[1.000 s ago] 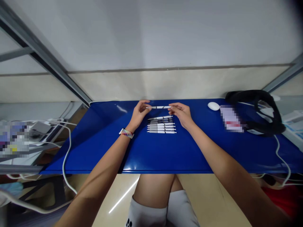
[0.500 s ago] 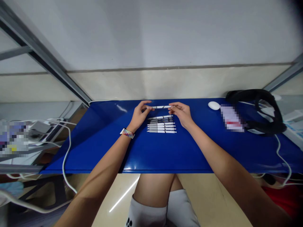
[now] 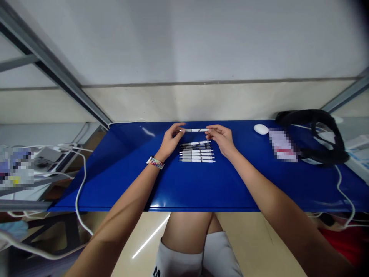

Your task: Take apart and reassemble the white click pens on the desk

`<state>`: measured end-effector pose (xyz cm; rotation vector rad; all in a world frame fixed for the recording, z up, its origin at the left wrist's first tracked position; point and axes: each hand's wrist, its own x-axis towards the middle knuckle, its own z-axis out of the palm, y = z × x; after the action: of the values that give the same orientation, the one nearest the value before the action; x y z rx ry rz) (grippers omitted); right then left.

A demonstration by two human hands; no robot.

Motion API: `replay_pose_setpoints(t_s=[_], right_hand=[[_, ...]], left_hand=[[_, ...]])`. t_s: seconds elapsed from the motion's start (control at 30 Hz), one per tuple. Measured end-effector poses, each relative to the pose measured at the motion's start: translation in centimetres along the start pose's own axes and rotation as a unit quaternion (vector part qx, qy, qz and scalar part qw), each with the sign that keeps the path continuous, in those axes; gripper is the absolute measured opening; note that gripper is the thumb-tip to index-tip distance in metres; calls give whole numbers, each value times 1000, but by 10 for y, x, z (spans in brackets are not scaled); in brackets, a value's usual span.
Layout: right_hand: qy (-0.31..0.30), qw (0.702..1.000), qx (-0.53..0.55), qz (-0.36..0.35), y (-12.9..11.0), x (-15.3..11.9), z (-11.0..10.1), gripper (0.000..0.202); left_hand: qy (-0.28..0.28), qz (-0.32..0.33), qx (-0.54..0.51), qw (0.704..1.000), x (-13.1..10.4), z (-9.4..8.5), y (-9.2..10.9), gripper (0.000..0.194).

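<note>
A slim white pen (image 3: 196, 130) with a dark band and a grey end lies crosswise between my two hands. My left hand (image 3: 172, 139) pinches its left end with thumb and fingers. At the other end, my right hand (image 3: 221, 137) grips the pen between thumb and fingertips. Just below on the blue table (image 3: 198, 184), several similar pens (image 3: 197, 151) lie side by side in a row, most white and grey, with darker ones in the upper part. Their tips point left.
To the right lie a white computer mouse (image 3: 261, 129), a blurred lilac packet (image 3: 283, 144) and a black headset-like strap (image 3: 331, 154). White cables (image 3: 82, 188) hang at the left edge. A wall (image 3: 201, 102) stands behind the table, with metal posts (image 3: 95, 109) at its sides.
Almost nothing differs. Both hands keep hold of the pen, which sits very slightly higher at its left end; the row of pens has not moved.
</note>
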<state>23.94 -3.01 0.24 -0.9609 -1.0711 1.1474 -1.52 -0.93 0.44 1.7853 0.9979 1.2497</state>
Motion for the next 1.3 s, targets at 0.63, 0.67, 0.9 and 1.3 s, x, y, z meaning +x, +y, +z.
replay_pose_setpoints(t_s=[0.63, 0.67, 0.9, 1.3], right_hand=[[-89, 969, 160, 164, -17, -1, -4, 39], [-90, 968, 164, 167, -17, -1, -4, 39], [-74, 965, 198, 158, -12, 1, -4, 25], [-72, 967, 203, 137, -15, -2, -2, 32]], left_hand=[[39, -33, -78, 996, 2, 2, 0, 33], [41, -36, -84, 995, 2, 2, 0, 34], [46, -45, -89, 994, 2, 3, 2, 31], [55, -45, -97, 993, 1, 7, 5, 31]])
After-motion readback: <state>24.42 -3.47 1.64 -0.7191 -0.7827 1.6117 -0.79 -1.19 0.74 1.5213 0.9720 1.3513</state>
